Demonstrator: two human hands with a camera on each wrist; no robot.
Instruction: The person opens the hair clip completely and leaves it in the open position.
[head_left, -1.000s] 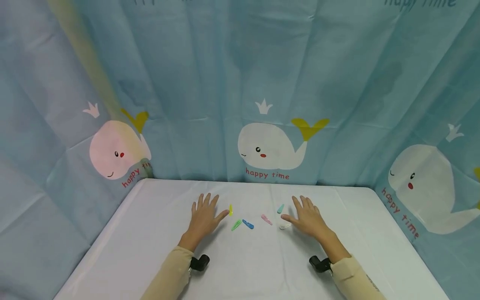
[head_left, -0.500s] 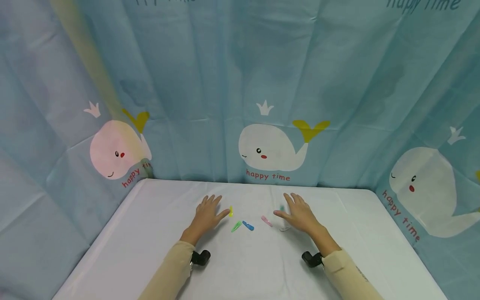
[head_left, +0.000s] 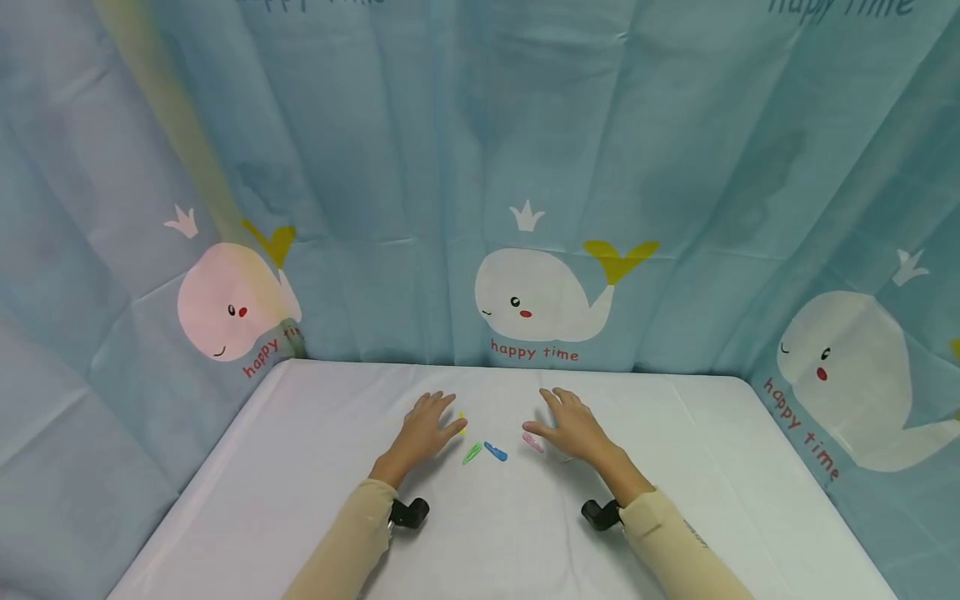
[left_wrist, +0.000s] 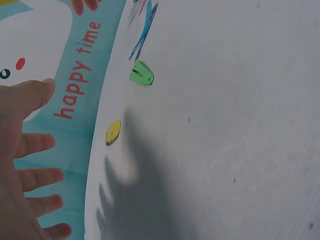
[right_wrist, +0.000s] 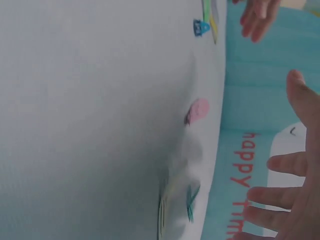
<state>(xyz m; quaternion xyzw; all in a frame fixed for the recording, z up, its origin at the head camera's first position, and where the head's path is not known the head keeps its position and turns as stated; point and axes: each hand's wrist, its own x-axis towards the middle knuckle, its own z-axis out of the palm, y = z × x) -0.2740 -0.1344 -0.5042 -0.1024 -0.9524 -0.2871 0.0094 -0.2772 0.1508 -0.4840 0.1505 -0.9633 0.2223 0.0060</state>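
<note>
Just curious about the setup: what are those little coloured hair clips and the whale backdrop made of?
The green clip and blue clip look like glossy painted metal or plastic; too small to tell. The whale backdrop seems thin matte non-woven fabric, judging by its creases and folds.

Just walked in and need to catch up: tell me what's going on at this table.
A person in cream sleeves holds both hands, fingers spread, low over a white table. The left hand is beside a yellow hair clip; the right hand is over a pink clip. A green clip and a blue clip lie between the hands. Neither hand grips anything.
</note>
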